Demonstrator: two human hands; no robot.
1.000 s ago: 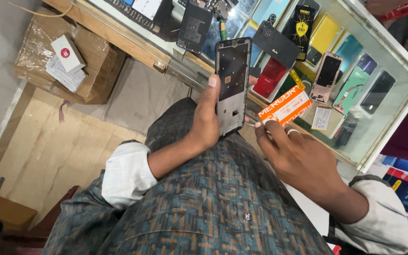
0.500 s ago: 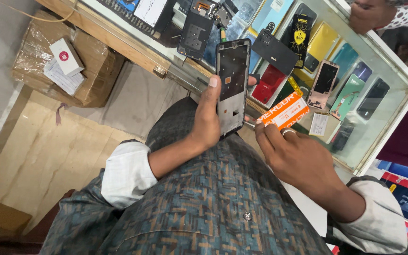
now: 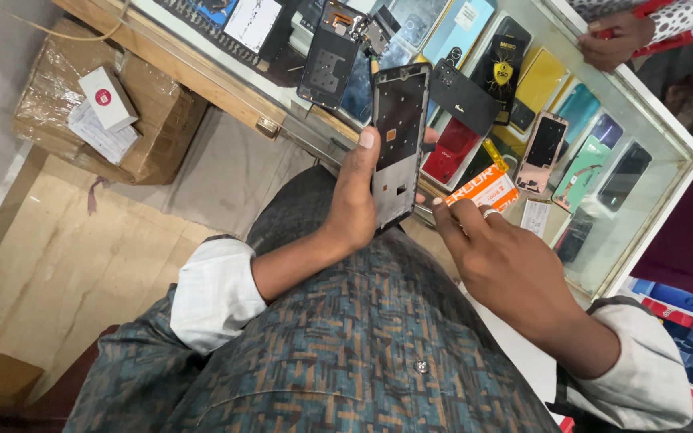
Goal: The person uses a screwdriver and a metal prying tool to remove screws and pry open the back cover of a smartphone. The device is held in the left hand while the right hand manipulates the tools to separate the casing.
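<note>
The bare phone frame (image 3: 397, 148) stands upright over the lap, left hand (image 3: 354, 204) gripping just its lower edge. Right hand (image 3: 495, 256) at 4 o'clock pinches an orange-and-white packet (image 3: 483, 189). That loose one-handed hold could let it tip onto the glass counter (image 3: 667, 120).

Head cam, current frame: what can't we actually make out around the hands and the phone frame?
- Left hand holds the phone frame; its fingers are hidden behind the frame.
- Right hand holds an orange and white packet; the fingers cover the packet's lower end, so the grip cannot be read.
- Another person's hand is cut off by the top edge.
- Glass counter: the items under it are dimmed by glare.
</note>
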